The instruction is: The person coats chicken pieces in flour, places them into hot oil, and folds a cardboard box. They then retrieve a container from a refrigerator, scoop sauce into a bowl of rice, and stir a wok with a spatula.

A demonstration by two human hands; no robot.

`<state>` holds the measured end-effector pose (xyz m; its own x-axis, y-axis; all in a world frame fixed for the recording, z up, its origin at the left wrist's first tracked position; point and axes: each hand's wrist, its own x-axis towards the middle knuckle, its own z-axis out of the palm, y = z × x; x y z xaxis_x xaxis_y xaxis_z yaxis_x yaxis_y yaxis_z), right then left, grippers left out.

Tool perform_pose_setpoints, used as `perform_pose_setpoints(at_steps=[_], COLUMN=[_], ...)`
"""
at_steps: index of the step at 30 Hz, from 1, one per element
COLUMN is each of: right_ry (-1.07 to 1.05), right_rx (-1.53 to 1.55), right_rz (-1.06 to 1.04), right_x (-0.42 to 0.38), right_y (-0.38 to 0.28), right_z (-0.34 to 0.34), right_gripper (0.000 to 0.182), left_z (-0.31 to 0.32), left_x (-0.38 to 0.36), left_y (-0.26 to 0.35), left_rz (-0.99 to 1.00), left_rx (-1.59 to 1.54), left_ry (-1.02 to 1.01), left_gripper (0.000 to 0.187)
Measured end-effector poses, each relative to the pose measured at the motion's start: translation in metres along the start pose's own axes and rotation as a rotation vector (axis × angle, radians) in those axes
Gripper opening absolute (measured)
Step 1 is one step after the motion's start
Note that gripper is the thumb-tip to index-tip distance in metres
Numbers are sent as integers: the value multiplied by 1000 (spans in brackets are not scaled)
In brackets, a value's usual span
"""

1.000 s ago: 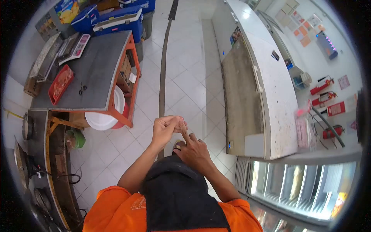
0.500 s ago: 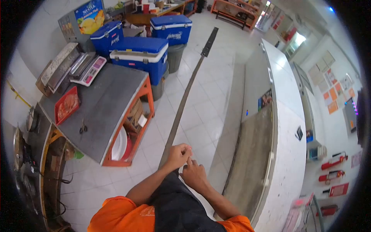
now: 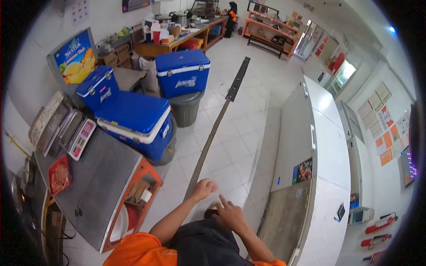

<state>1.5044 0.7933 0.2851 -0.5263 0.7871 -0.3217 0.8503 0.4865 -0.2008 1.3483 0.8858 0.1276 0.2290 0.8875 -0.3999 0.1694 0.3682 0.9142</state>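
In the lower middle, my left hand (image 3: 204, 189) is raised in front of the body, its fingers loosely bent and a little blurred, with nothing seen in them. Just right of it and lower is my right hand (image 3: 228, 213), its index finger stretched out and the others bent; it holds nothing visible. A small gap separates the two hands. Behind my left hand runs a long dark pole (image 3: 208, 144), ending in a flat black piece with holes (image 3: 238, 80) over the tiled floor.
To the left stands a metal-topped table (image 3: 102, 166) with a scale (image 3: 83, 138), a red tray (image 3: 60, 175) and scissors (image 3: 78, 212). Beyond it are blue coolers (image 3: 133, 111) on grey bins. White freezers (image 3: 330, 164) line the right. A person (image 3: 231, 18) stands far back.
My hands, touching at the fingers before, are now apart. The view has tilted up and moved forward, bringing the freezers and coolers closer and showing the far person.
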Motion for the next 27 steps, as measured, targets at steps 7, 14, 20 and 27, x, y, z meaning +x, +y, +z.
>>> perform_pose_setpoints(at_steps=[7, 14, 20, 27], right_ry=[575, 206, 606, 279], right_rx=[290, 1666, 1462, 542], right_rz=[-40, 205, 124, 302], right_x=[154, 286, 387, 539], right_y=[189, 366, 402, 530], right_z=[5, -7, -152, -129], right_gripper=[65, 69, 58, 60], left_z=[35, 69, -2, 13], left_x=[191, 261, 562, 679], left_y=[47, 292, 5, 257], left_rz=[-553, 641, 155, -223], left_rx=[-1110, -148, 609, -603], left_ry=[-259, -89, 283, -129], left_gripper=[46, 47, 40, 56])
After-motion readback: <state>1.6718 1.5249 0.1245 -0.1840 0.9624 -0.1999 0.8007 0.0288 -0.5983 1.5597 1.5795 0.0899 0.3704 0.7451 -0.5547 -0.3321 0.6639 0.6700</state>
